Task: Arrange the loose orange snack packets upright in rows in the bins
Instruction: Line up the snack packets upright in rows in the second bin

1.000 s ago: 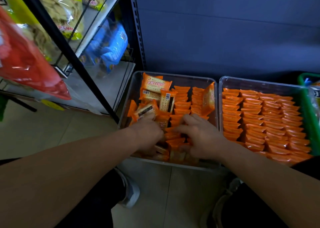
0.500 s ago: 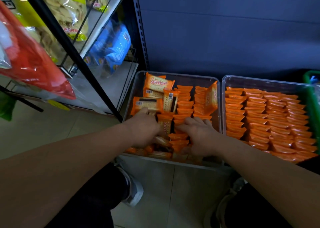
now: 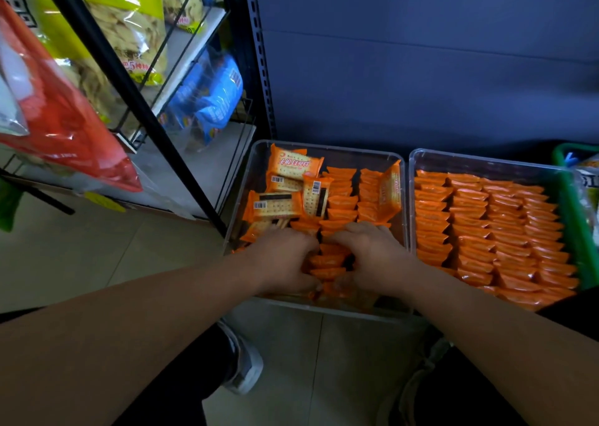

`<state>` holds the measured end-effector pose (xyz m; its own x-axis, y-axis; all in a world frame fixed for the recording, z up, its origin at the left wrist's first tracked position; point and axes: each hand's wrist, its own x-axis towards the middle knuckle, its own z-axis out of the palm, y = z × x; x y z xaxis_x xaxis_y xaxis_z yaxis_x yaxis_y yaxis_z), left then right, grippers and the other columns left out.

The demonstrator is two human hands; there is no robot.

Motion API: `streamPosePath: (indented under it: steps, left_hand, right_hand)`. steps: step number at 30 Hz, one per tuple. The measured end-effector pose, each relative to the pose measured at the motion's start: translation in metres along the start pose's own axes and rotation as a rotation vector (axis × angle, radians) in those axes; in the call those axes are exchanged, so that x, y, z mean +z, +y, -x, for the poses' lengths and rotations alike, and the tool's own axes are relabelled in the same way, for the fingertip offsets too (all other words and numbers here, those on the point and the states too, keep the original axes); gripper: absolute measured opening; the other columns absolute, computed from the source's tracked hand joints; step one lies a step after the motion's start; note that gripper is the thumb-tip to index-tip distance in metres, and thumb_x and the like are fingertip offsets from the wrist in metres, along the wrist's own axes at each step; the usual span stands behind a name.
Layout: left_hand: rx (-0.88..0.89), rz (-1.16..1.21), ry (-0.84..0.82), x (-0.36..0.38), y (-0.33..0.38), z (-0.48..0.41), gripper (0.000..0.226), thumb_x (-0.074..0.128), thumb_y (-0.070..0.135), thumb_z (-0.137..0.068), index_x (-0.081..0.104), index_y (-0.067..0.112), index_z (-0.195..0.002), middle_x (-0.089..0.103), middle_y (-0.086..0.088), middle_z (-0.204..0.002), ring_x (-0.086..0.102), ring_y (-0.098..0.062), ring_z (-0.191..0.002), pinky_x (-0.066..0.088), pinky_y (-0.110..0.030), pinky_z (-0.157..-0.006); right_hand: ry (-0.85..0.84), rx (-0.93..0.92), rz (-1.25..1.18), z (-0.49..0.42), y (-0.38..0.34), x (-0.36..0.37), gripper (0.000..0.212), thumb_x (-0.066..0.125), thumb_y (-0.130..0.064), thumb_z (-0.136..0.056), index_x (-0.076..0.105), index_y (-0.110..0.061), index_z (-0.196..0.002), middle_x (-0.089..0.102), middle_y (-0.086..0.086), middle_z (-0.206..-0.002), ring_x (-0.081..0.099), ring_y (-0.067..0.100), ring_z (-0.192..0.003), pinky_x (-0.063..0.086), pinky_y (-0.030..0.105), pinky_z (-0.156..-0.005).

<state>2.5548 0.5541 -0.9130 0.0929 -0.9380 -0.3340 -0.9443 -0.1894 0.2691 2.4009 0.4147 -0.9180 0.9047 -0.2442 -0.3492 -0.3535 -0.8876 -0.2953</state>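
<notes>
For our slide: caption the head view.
Left hand and right hand reach among upright orange packets in the left bin; right bin stands full.

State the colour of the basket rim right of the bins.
The basket rim is green, clearest in the head view.

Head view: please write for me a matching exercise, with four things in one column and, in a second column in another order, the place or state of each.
Things
1. left bin
2. right bin
3. blue bag
4. green basket

Places or states
A. on the wire shelf, left of both bins
B. wholly filled with neat rows of upright packets
C. at the right edge of the view
D. has some flat packets in its far left part

Right pairs: 1-D, 2-B, 3-A, 4-C.
</notes>
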Motion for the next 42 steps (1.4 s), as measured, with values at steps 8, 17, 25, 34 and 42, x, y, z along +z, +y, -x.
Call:
streamPosePath:
  steps: [8, 17, 25, 34, 42]
  left_hand:
    - [-0.054, 0.43, -0.062, 0.023, 0.013, -0.005, 0.016, 0.074, 0.022, -0.087, 0.079, 0.023, -0.102, 0.07, 0.009, -0.088, 0.065, -0.012, -0.083, 0.05, -0.029, -0.071]
    - [-0.223, 0.416, 0.174, 0.024, -0.002, -0.013, 0.007, 0.081, 0.028, -0.084, 0.074, 0.03, -0.087, 0.07, 0.013, -0.085, 0.067, -0.012, -0.085, 0.056, -0.033, -0.074]
    - [0.046, -0.089, 0.1, -0.008, -0.029, -0.001, 0.015, 0.068, 0.034, -0.093, 0.071, 0.025, -0.104, 0.067, 0.005, -0.104, 0.059, -0.018, -0.104, 0.053, -0.038, -0.086]
    - [0.057, 0.044, 0.0, -0.004, -0.014, 0.011, 0.018, 0.067, 0.039, -0.093, 0.075, 0.032, -0.108, 0.071, 0.009, -0.107, 0.063, -0.016, -0.103, 0.054, -0.038, -0.082]
    - [-0.11, 0.305, 0.038, 0.023, 0.002, -0.011, 0.015, 0.073, 0.022, -0.091, 0.08, 0.023, -0.104, 0.075, 0.004, -0.101, 0.068, -0.016, -0.096, 0.052, -0.03, -0.079]
  right_hand:
    - [0.028, -0.001, 0.01, 0.006, 0.008, -0.005, 0.051, 0.076, -0.049, -0.088, 0.064, -0.034, -0.135, 0.058, -0.006, -0.127, 0.049, 0.02, -0.125, 0.044, 0.042, -0.106]
    - [0.049, 0.006, -0.04, 0.008, 0.003, -0.001, 0.055, 0.068, -0.064, -0.088, 0.062, -0.039, -0.136, 0.054, -0.007, -0.121, 0.048, 0.018, -0.121, 0.046, 0.041, -0.101]
    - [-0.024, -0.077, 0.139, 0.01, -0.001, 0.007, 0.079, 0.062, -0.071, -0.087, 0.027, -0.053, -0.156, 0.034, 0.0, -0.135, 0.035, 0.023, -0.126, 0.036, 0.042, -0.107]
    - [0.04, -0.178, 0.199, 0.005, -0.008, 0.011, 0.045, 0.063, -0.048, -0.096, 0.058, -0.047, -0.14, 0.043, 0.005, -0.132, 0.04, 0.03, -0.124, 0.034, 0.047, -0.096]
    - [0.087, -0.059, 0.024, 0.007, -0.001, -0.001, 0.037, 0.075, -0.055, -0.085, 0.074, -0.034, -0.116, 0.056, -0.006, -0.113, 0.052, 0.019, -0.113, 0.043, 0.039, -0.094]
